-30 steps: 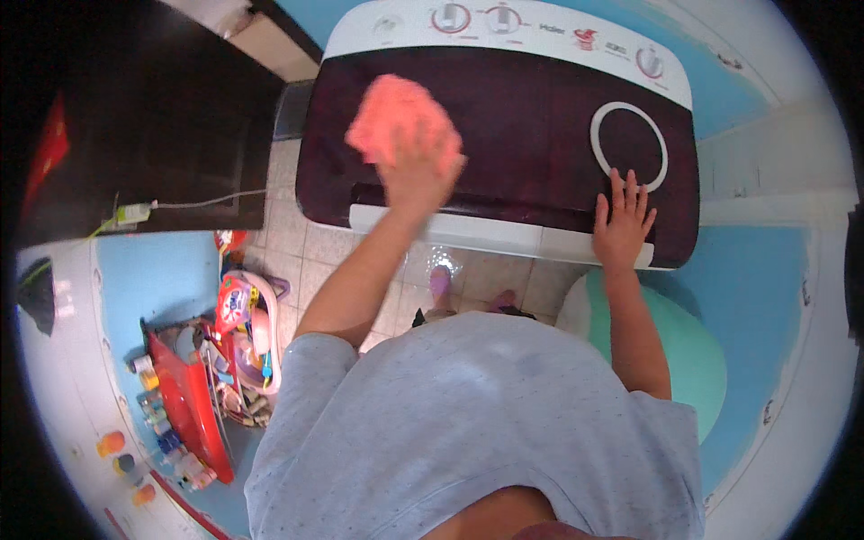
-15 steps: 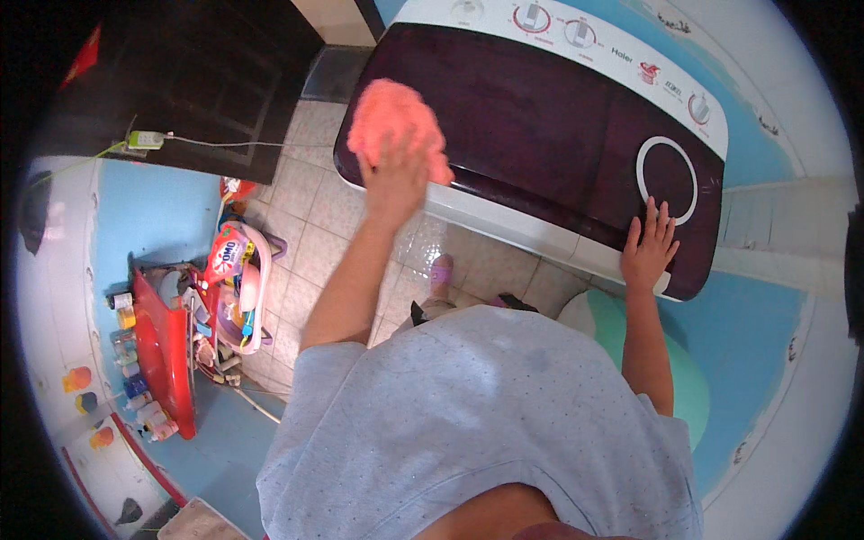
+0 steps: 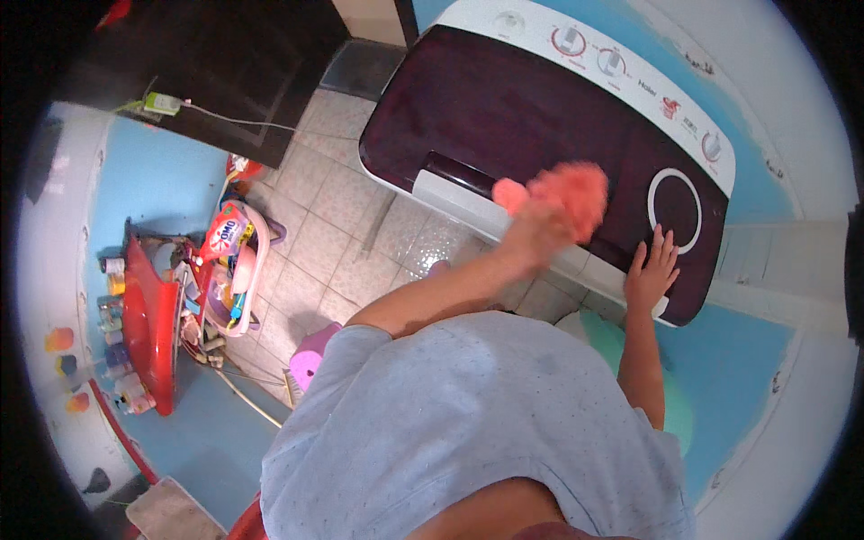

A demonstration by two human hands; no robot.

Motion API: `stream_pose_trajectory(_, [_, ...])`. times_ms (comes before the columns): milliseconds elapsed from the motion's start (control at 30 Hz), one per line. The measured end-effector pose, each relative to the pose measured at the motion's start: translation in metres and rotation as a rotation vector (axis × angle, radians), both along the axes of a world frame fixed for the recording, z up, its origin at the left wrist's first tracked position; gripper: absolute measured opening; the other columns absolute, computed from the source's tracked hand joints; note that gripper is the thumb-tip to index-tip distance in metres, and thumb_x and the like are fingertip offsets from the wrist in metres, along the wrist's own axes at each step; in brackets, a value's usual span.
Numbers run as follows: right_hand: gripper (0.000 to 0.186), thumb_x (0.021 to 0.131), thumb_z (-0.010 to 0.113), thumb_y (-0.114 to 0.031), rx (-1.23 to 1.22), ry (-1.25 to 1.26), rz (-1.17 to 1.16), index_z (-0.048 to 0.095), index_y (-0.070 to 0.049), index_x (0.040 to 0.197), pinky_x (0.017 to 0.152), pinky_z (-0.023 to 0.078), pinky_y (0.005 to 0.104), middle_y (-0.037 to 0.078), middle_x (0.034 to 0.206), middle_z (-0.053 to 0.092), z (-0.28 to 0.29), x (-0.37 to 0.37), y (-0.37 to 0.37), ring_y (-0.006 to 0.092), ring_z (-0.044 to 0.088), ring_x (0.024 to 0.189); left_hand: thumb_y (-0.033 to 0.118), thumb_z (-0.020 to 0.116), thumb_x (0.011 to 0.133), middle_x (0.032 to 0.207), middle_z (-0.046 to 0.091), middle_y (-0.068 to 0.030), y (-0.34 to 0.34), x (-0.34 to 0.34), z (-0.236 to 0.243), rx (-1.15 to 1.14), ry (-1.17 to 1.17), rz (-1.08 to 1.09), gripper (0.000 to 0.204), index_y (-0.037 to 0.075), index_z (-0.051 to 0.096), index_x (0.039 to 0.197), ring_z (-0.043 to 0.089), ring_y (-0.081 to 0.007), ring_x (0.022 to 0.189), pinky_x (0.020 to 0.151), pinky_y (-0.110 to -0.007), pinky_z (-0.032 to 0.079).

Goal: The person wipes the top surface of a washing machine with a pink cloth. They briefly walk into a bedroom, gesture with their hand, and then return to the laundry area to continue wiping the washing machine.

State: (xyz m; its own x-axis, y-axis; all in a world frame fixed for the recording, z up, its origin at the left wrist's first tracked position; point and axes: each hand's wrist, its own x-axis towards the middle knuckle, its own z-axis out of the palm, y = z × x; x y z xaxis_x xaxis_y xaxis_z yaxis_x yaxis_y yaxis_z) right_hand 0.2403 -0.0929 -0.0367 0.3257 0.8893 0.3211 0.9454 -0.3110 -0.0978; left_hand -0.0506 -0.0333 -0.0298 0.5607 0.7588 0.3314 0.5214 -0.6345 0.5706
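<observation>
A fluffy coral-pink cleaning cloth is bunched on the dark maroon lid of a twin-tub washing machine, close to its front edge. My left hand, blurred by motion, grips the cloth from the near side. Part of the cloth sticks out to the left of my fingers. My right hand lies flat with its fingers spread on the lid's front right, its fingertips reaching the white ring. White edging runs along the machine's front.
Knobs line the white control panel at the machine's back. Left on the tiled floor stand a pink basket of bottles and packets and a purple stool. A red shelf hangs beside bottles. A cable crosses before the dark door.
My left hand has swept the cloth rightward along the lid's front, from the left corner to near my right hand. The right hand stays on the lid. The view has shifted slightly.
</observation>
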Motion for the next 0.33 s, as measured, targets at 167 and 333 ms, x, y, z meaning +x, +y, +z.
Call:
stream_pose_trajectory(167, [0.050,0.106,0.044,-0.044,-0.020,-0.023,-0.006,0.044,-0.030,0.154,0.114,0.025,0.0680,0.004,0.162,0.037,-0.004,0.004,0.000,0.0381,0.034,0.148,0.017,0.057,0.089,0.111,0.068,-0.0065,-0.003,-0.005,0.007,0.162,-0.062,-0.081,0.027,0.015,0.070,0.112,0.063,-0.0261,0.107,0.090,-0.046,0.046])
stream_pose_trajectory(333, [0.052,0.105,0.045,-0.046,0.010,-0.022,0.037,0.042,-0.030,0.155,0.114,0.024,0.0690,0.003,0.164,0.035,-0.009,0.009,-0.001,0.0390,0.034,0.148,0.016,0.063,0.084,0.117,0.067,-0.0105,0.038,-0.099,-0.013,0.135,0.060,0.390,0.034,0.017,0.070,0.117,0.061,-0.0306,0.115,0.094,-0.052,0.044])
